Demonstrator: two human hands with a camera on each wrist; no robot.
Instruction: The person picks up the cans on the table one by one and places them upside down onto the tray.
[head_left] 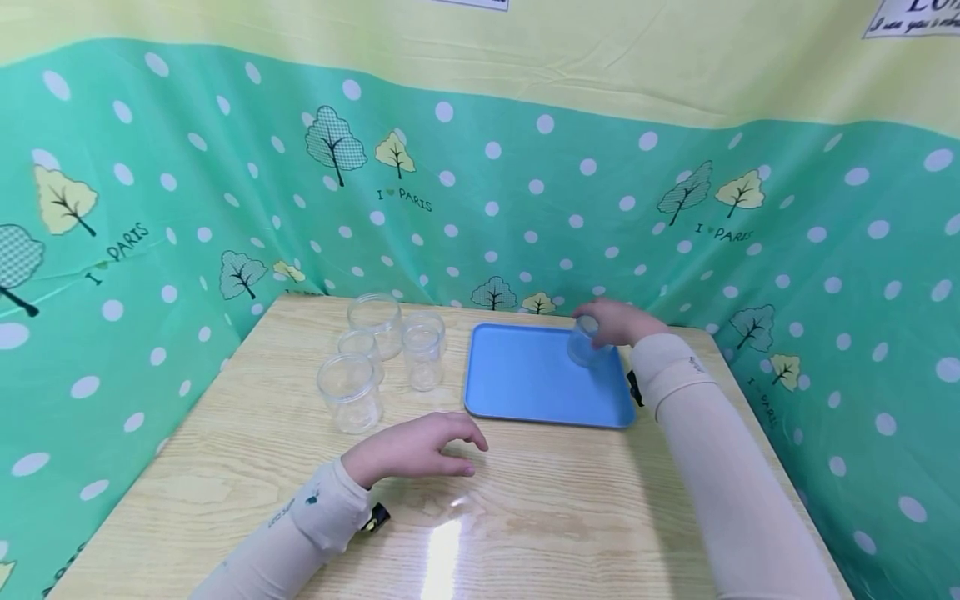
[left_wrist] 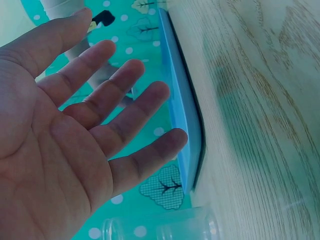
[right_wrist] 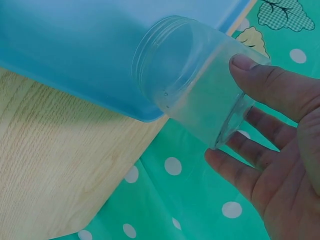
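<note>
My right hand [head_left: 617, 322] grips a clear plastic jar [head_left: 583, 343] from above at the far right corner of the blue tray [head_left: 525, 385]. In the right wrist view the jar [right_wrist: 195, 95] has its threaded mouth turned toward the tray [right_wrist: 75, 40], with the thumb on its side and fingers behind its base; the right hand [right_wrist: 232, 112] closes round it. My left hand [head_left: 420, 446] hovers low over the wooden table [head_left: 562, 517] near the tray's front left corner, fingers relaxed and holding nothing. The left wrist view shows the left hand [left_wrist: 75, 125] with its palm bare and fingers spread.
Several empty clear jars [head_left: 350, 392] stand in a cluster left of the tray, the tallest [head_left: 423, 354] nearest it. One jar [left_wrist: 165, 230] shows beneath the left hand beside the tray's edge [left_wrist: 182, 100]. A green dotted cloth [head_left: 525, 208] walls the table on three sides.
</note>
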